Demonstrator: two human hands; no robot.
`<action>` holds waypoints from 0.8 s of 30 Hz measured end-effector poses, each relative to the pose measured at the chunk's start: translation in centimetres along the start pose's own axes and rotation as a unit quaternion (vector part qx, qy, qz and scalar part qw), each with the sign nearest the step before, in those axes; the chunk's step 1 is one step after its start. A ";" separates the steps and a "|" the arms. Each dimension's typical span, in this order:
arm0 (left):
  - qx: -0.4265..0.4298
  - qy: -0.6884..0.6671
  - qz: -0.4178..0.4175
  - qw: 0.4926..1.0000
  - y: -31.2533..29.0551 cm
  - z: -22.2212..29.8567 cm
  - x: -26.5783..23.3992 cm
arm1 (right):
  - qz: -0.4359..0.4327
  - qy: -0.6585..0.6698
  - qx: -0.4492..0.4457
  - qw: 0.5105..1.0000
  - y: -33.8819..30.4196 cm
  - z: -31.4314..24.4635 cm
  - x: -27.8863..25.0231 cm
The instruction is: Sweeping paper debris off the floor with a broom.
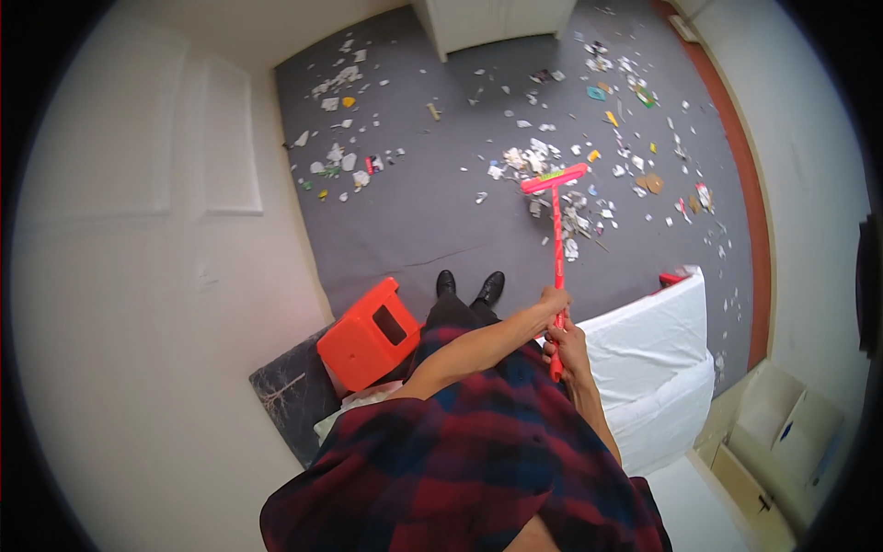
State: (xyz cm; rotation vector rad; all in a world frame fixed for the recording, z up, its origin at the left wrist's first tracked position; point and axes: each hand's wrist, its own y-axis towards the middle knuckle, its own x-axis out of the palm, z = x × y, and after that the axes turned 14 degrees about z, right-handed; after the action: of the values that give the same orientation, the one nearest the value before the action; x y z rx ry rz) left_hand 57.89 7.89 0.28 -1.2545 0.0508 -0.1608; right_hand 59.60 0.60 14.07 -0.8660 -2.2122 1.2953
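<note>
A pink-red broom (558, 244) slants away from me, its long handle crossing between my hands and the floor. My left hand (555, 300) is wrapped round the middle of the handle. Just below it, my right hand (567, 346) grips near the handle's end. The wide broom head (555, 178), with a yellow-green strip along it, is at the grey floor (395, 235) amid scraps. White paper scraps (529, 156) are heaped beyond the head, and more litter (575, 221) lies on the near side. Whether the head touches the floor, I cannot tell.
An orange-red plastic stool (354, 354) stands at my left by the wall. To my right is a white-covered seat or bed (648, 345). A white cabinet (492, 23) stands at the far side. Scattered litter (340, 161) covers the far left and right floor.
</note>
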 end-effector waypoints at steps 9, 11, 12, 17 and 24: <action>-0.043 -0.281 0.093 0.954 2.3 3.8 -10.7 | -0.171 -0.092 0.068 0.979 2.8 -1.4 6.2; -0.047 -0.331 0.103 0.937 2.7 5.0 -14.2 | -0.211 -0.142 0.097 0.962 3.5 -1.6 9.4; -0.041 -0.360 0.146 0.921 2.5 5.7 -15.9 | -0.216 -0.149 0.097 0.960 4.0 -1.5 11.1; -0.024 -0.434 0.232 0.870 4.3 9.4 -25.5 | -0.277 -0.190 0.139 0.932 5.0 -1.3 21.3; -0.009 -0.509 0.252 0.823 7.3 16.4 -40.1 | -0.334 -0.199 0.168 0.906 4.7 -1.1 36.8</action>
State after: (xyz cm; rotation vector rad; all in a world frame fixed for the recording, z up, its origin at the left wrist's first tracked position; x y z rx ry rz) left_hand 21.05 31.50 -3.52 -1.1683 -0.5426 0.9839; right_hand 35.54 28.81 12.37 0.3064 -2.1601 1.4949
